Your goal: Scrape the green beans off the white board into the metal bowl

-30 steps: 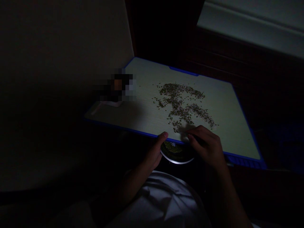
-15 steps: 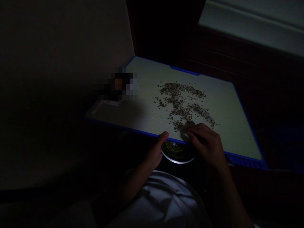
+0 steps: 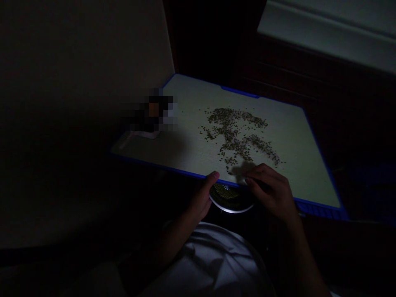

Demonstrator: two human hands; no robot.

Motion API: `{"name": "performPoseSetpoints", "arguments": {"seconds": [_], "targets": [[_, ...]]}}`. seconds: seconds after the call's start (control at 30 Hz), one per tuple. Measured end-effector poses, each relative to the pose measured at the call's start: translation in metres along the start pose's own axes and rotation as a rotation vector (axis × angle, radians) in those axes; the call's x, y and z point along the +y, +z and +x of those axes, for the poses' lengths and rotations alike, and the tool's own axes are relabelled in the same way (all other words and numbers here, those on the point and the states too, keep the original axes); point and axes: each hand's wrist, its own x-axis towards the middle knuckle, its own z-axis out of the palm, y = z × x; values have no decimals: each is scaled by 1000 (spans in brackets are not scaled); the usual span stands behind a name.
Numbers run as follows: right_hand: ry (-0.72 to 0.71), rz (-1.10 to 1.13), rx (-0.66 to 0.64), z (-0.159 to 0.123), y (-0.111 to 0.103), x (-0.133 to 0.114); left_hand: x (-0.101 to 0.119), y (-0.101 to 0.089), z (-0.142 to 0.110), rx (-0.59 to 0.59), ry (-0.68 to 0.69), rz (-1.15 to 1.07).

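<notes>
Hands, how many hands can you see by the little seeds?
2. The left hand sits at the near blue edge of the board, thumb up; the right hand reaches just over that edge, beside the scattered small seeds.

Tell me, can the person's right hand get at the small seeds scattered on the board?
Probably yes: the right hand lies at the board's near edge, its fingers close by the lowest seeds, and nothing seems to stand between them on the pale board.
</notes>
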Motion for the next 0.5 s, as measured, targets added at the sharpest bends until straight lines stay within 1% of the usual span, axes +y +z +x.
{"name": "performPoseSetpoints", "arguments": {"seconds": [0.13,0.27,0.5], "targets": [[16,-20,35,2,1,2,1,1,-1,11,-5,0],[10,-25,1,6,3,3,2,2,-3,24,2,5],[-4,3,-55,6,3,0,2,3,-2,1,-4,9]]}}
